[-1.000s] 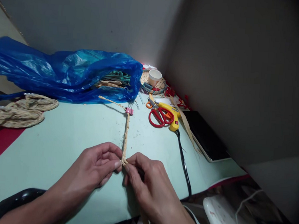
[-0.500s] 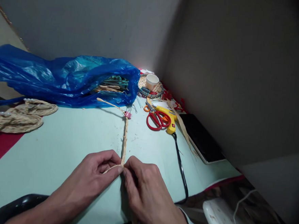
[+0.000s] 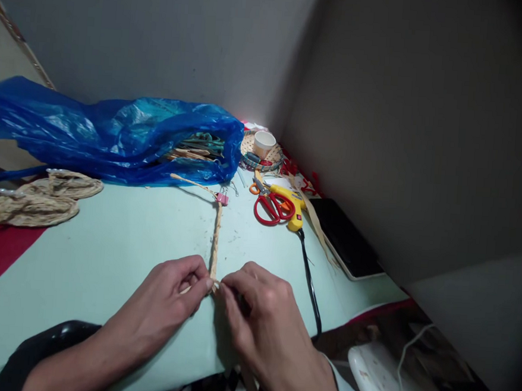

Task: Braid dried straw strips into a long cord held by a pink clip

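Observation:
A narrow braid of pale straw-like strands (image 3: 215,240) runs toward me along the pale green tabletop. A pink binder clip (image 3: 222,199) grips its far end, and a loose tail sticks out to the left there. At the near end, my left hand (image 3: 176,291) is closed, thumb and forefinger pinching the strands. My right hand (image 3: 257,305) pinches strands just right of the same spot, fingers closed. The two hands' fingertips nearly meet. A loose strand hangs below my right hand toward the table's front edge.
Behind lies a blue plastic bag (image 3: 126,132) holding dried strips. Woven sandals (image 3: 32,209) sit at left. To the right are red-handled scissors (image 3: 266,211), a yellow glue gun (image 3: 297,219) with its black cord (image 3: 309,282), and a dark tablet (image 3: 343,234). A white cup (image 3: 263,143) stands on a woven tray.
My right hand has shifted slightly up and right, opening a small gap between the fingertips. My left hand still pinches the braid's near end. The whole view has shifted slightly.

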Available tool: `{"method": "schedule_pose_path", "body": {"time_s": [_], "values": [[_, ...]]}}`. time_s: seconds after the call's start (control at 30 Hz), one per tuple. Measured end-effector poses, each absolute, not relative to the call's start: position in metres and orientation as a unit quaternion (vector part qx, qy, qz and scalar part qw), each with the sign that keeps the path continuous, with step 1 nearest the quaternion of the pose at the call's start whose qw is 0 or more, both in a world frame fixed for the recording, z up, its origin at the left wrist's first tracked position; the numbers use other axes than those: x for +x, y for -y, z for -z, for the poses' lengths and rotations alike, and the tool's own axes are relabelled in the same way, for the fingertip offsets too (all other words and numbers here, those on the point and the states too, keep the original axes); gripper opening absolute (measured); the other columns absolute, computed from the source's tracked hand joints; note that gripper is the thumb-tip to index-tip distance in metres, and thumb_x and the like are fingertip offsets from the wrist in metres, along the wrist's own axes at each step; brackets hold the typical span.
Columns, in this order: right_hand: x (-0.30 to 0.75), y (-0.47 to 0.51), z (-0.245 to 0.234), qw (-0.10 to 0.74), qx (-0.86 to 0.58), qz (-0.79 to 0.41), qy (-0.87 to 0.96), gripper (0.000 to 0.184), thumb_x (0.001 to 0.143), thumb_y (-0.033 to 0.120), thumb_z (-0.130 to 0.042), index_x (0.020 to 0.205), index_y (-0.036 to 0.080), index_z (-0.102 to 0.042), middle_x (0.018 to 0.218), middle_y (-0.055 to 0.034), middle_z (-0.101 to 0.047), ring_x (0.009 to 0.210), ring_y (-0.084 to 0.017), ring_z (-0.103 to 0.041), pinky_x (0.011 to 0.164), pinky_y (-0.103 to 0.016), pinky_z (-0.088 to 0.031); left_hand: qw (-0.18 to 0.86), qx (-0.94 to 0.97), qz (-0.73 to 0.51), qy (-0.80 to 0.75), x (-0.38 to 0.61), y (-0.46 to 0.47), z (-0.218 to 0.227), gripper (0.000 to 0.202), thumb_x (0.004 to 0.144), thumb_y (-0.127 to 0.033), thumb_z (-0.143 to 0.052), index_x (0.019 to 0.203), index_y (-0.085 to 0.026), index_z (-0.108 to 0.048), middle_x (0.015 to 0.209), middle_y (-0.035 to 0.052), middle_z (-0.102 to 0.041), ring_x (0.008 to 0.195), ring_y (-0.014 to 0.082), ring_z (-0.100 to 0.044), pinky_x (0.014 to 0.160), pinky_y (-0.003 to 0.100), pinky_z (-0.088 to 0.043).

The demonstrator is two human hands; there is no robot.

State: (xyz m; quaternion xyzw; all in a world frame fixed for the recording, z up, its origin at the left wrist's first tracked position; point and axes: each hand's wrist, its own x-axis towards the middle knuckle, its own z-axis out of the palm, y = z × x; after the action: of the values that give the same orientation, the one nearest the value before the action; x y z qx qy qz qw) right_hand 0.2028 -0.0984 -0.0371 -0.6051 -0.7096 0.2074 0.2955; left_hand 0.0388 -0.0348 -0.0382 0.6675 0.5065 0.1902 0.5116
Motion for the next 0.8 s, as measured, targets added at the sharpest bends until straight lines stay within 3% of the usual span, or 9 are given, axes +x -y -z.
{"method": "schedule_pose_path", "body": {"time_s": [0.1,0.2,0.33,0.47,0.57,0.63,0.73,0.8], "values": [[0.183,0.107,0.047,0.318,-0.587,-0.053,0.743,0.026,0.094,0.012,-0.042,0.08,0.017,-0.064,0.072,-0.0062,-0.057,0.058,-0.018,-0.052,0.051,-0.032,-0.037,0.551,0.649,-0.198,-0.486,0.038,0.034,0.039,0.025,0.081,-0.038,-0.062,0.066,-0.02,-0.055,0.056,-0.0053,-0.051,0.058,0.0147,-0.045,0.057,0.027,-0.032],[0.164,0.112,0.065,0.312,-0.569,0.061,0.758,0.028,0.093,0.005,-0.039,0.093,0.015,-0.065,0.07,-0.0079,-0.057,0.058,-0.02,-0.053,0.048,-0.031,-0.035,0.619,0.596,-0.202,-0.47,0.036,0.032,0.042,0.028,0.079,-0.042,-0.065,0.067,-0.019,-0.056,0.056,-0.0068,-0.045,0.053,0.0115,-0.037,0.052,0.025,-0.027],[0.159,0.114,0.082,0.292,-0.517,0.057,0.802,0.023,0.096,0.01,-0.043,0.099,0.015,-0.065,0.07,-0.0077,-0.058,0.062,-0.02,-0.054,0.049,-0.03,-0.04,0.693,0.524,-0.172,-0.465,0.032,0.031,0.045,0.032,0.08,-0.049,-0.065,0.073,-0.019,-0.056,0.058,-0.0091,-0.041,0.047,0.0078,-0.021,0.048,0.025,-0.014],[0.176,0.113,0.072,0.331,-0.486,0.037,0.808,0.019,0.097,0.015,-0.048,0.094,0.017,-0.066,0.067,-0.0057,-0.06,0.059,-0.018,-0.053,0.051,-0.032,-0.04,0.672,0.557,-0.191,-0.449,0.029,0.032,0.044,0.03,0.083,-0.044,-0.066,0.072,-0.017,-0.058,0.06,-0.007,-0.044,0.055,0.0101,-0.032,0.052,0.024,-0.024],[0.197,0.108,0.049,0.422,-0.504,-0.023,0.754,0.017,0.097,0.025,-0.053,0.093,0.018,-0.068,0.073,-0.0065,-0.066,0.064,-0.019,-0.056,0.06,-0.035,-0.043,0.664,0.566,-0.199,-0.446,0.029,0.032,0.042,0.029,0.086,-0.043,-0.064,0.072,-0.018,-0.058,0.062,-0.0066,-0.044,0.06,0.0113,-0.035,0.057,0.024,-0.029],[0.209,0.1,0.034,0.431,-0.546,-0.133,0.706,0.015,0.097,0.023,-0.054,0.104,0.02,-0.067,0.092,-0.0077,-0.07,0.081,-0.02,-0.062,0.073,-0.035,-0.046,0.666,0.569,-0.192,-0.442,0.03,0.032,0.041,0.028,0.087,-0.044,-0.063,0.075,-0.018,-0.06,0.064,-0.0062,-0.045,0.061,0.0116,-0.036,0.057,0.024,-0.029],[0.215,0.086,0.024,0.352,-0.54,-0.366,0.671,0.016,0.1,0.028,-0.051,0.096,0.02,-0.064,0.085,-0.0021,-0.069,0.074,-0.015,-0.06,0.068,-0.028,-0.045,0.66,0.583,-0.185,-0.436,0.031,0.033,0.038,0.026,0.086,-0.044,-0.063,0.08,-0.018,-0.062,0.07,-0.0028,-0.052,0.067,0.0149,-0.045,0.063,0.027,-0.035],[0.212,0.079,0.025,0.322,-0.515,-0.439,0.662,0.023,0.102,0.027,-0.047,0.084,0.019,-0.06,0.074,0.0011,-0.064,0.066,-0.012,-0.055,0.063,-0.025,-0.041,0.646,0.593,-0.185,-0.443,0.032,0.033,0.034,0.025,0.083,-0.043,-0.064,0.078,-0.019,-0.061,0.072,-0.0005,-0.056,0.075,0.0192,-0.052,0.07,0.03,-0.039]]}}
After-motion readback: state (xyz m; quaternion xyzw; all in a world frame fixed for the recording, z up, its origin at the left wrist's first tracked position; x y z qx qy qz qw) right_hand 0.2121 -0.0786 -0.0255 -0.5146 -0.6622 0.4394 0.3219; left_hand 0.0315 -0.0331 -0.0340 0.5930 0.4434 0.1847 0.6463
